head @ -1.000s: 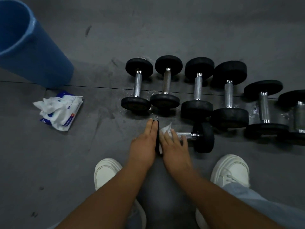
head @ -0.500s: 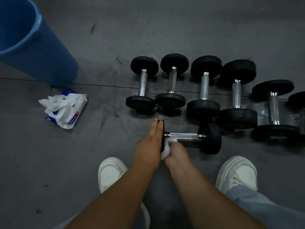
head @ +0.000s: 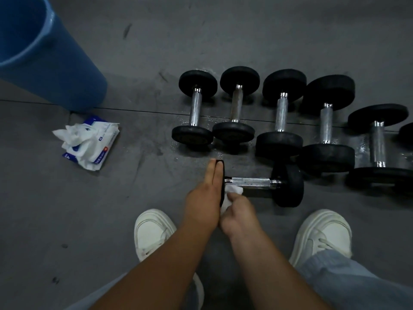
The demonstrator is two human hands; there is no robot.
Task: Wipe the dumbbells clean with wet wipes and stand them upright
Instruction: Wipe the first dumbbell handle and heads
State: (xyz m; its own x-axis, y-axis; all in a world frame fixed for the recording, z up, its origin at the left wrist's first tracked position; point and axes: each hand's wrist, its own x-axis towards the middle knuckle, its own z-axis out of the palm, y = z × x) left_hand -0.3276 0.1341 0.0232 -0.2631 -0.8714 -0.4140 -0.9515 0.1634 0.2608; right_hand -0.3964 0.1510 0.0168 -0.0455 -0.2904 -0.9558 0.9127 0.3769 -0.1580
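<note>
A small black dumbbell with a chrome handle lies on its side on the grey floor, between my feet and the row. My left hand presses flat, fingers straight, against the outer face of its left weight. My right hand grips a white wet wipe held against the inner side of that weight, just below the handle. Behind it, several black dumbbells stand in a row.
A blue bin stands at the far left. A pack of wet wipes with a wipe pulled out lies in front of it. My white shoes flank the dumbbell. Wet patches shine on the floor by the row.
My right hand has come off the handle and drawn back with the wipe to the inner side of the left weight. My left hand stays on the weight's outer face.
</note>
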